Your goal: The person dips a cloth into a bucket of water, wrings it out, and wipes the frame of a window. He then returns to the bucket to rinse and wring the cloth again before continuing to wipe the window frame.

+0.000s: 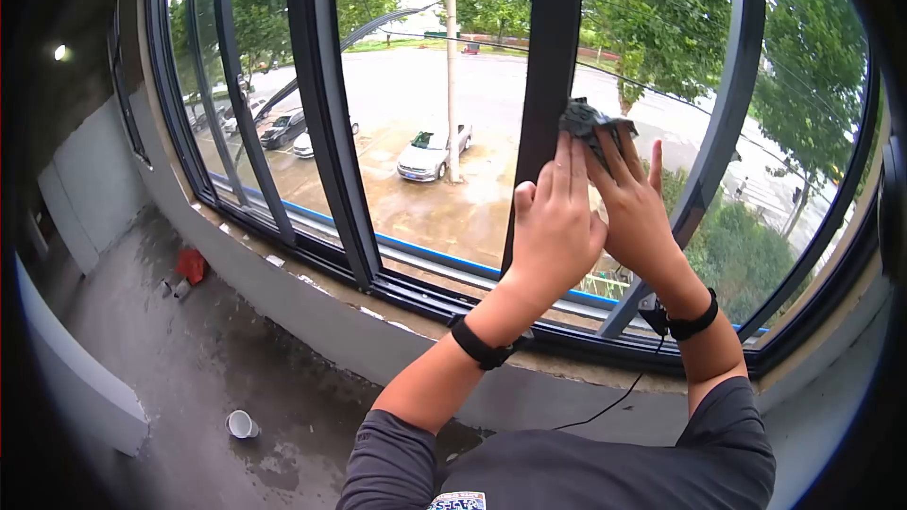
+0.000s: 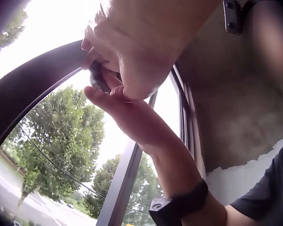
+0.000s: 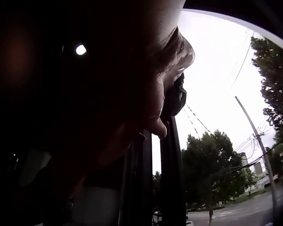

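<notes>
A crumpled dark grey cloth (image 1: 593, 123) lies against the window pane, right beside the dark upright (image 1: 553, 57) of the frame. My right hand (image 1: 635, 217) presses the cloth with its fingers stretched upward, the little finger held apart. Close beside it, my left hand (image 1: 557, 227) reaches up with straight fingers whose tips meet the cloth's lower edge. In the left wrist view, part of the cloth (image 2: 98, 77) shows between the two hands. The right wrist view is dark, with the cloth (image 3: 178, 96) showing past the fingers.
A slanted grey frame bar (image 1: 718, 146) stands right of the hands. Below runs the sill (image 1: 387, 316) with its worn edge. On the wet floor are a white bucket (image 1: 242, 425) and a red object (image 1: 191, 266). A black cable (image 1: 614, 404) hangs near the right forearm.
</notes>
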Demonstrator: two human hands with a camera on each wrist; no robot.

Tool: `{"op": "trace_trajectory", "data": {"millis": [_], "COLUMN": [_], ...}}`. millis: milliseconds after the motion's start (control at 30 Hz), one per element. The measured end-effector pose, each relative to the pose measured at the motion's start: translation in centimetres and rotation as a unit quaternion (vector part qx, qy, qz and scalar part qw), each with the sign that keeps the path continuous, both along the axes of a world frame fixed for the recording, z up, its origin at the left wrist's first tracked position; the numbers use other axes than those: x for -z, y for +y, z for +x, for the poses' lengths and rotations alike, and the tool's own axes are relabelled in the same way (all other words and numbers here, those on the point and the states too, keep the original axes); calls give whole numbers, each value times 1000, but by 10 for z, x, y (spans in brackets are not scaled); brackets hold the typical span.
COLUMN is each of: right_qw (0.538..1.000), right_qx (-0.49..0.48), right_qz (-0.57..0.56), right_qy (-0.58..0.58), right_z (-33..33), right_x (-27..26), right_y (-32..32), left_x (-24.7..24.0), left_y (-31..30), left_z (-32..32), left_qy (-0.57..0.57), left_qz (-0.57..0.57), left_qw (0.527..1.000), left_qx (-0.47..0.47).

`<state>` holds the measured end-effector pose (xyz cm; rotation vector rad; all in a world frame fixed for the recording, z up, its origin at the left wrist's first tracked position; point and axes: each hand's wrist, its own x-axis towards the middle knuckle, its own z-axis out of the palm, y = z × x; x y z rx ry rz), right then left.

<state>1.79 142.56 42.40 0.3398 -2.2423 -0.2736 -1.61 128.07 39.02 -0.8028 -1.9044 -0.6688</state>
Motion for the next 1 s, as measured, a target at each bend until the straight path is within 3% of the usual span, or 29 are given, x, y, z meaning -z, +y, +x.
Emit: {"op": "trace_trajectory", "data": {"millis": [233, 367, 433, 700, 1000], "right_qw": [997, 995, 996, 998, 982], "right_qx": [20, 14, 30, 26, 20], "right_qz": [-43, -73, -51, 51, 185], "right_qy": [-55, -64, -67, -37, 35], "right_z": [6, 2, 3, 17, 17], "right_x": [87, 155, 164, 95, -74], "right_y": [-10, -12, -4, 30, 64], "left_x": [57, 88, 104, 61, -64], "left_y": [-18, -32, -33, -42, -22], "left_z": [9, 20, 19, -17, -40], "left_qy": [-25, -93, -91, 7, 121], "left_qz": [-94, -136, -152, -297, -221], "left_qw": [995, 986, 984, 954, 966], "left_qx": [-26, 18, 34, 32, 51]}}
